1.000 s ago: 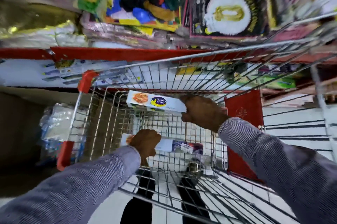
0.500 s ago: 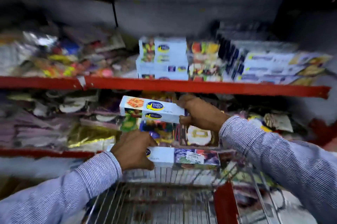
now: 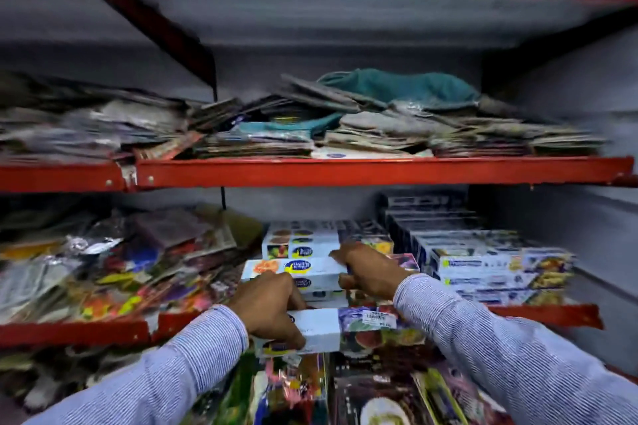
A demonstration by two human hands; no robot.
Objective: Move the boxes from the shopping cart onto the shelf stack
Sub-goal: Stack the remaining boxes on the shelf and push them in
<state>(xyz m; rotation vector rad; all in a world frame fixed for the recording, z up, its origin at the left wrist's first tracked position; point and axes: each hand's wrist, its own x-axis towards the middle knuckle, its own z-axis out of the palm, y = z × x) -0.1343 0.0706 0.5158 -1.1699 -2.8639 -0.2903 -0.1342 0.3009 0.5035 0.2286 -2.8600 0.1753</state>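
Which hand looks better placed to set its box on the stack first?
The right hand, probably. Its box is already up against the shelf stack of matching boxes. The left hand holds its box lower and nearer the person, in front of the red shelf edge.

Finely striped pale-blue sleeves [image 3: 165, 376]

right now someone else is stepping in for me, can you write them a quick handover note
Left hand: shut on a box, held in front of the shelf edge, not yet placed.
Right hand: shut on another box, at the stack of matching boxes on that shelf.
Done: several boxes already stacked.
Left: set down both boxes. The cart is out of view, so what remains in it cannot be told.
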